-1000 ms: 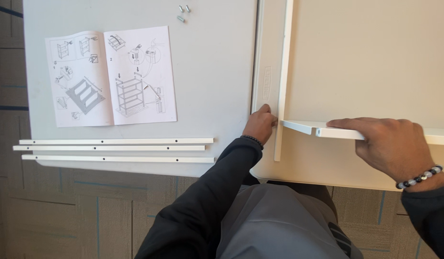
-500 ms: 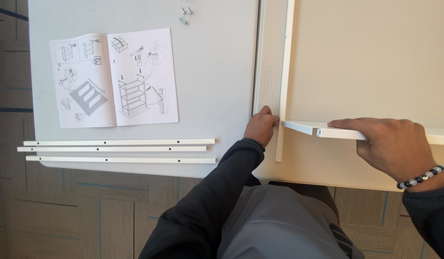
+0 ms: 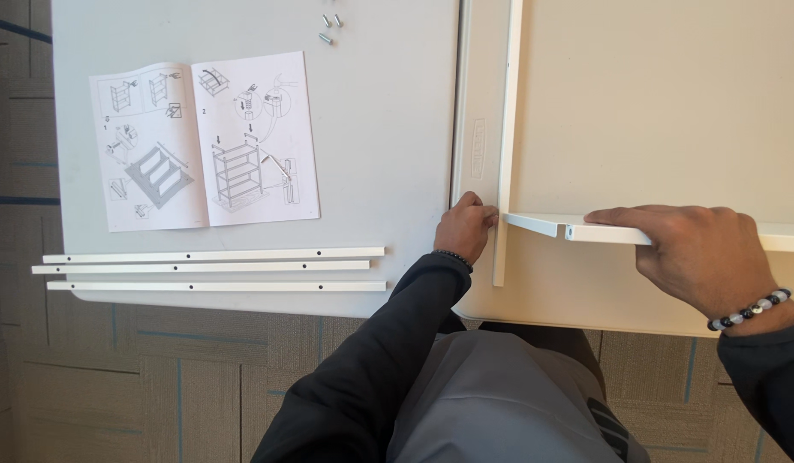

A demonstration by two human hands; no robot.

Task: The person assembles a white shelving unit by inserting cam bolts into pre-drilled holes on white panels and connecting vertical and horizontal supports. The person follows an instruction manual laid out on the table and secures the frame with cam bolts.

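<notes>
A: White upright rail (image 3: 506,129), centre right of frame, running top to bottom. White shelf panel (image 3: 603,232) meets it from the right.

B: Hands?

A: Left hand (image 3: 466,227) curled against the rail's lower part; whether it truly pinches it, I cannot tell. Right hand (image 3: 697,257) lies flat on the shelf panel.

B: Beyond?

A: Three white rails (image 3: 213,268) lower left, open instruction booklet (image 3: 204,141) above them, small bolts (image 3: 329,26) at the top.

looks like an office or meeting room tbh: plain grey tables (image 3: 388,154) pushed side by side, grey carpet tiles (image 3: 157,377) with thin blue lines underneath
</notes>
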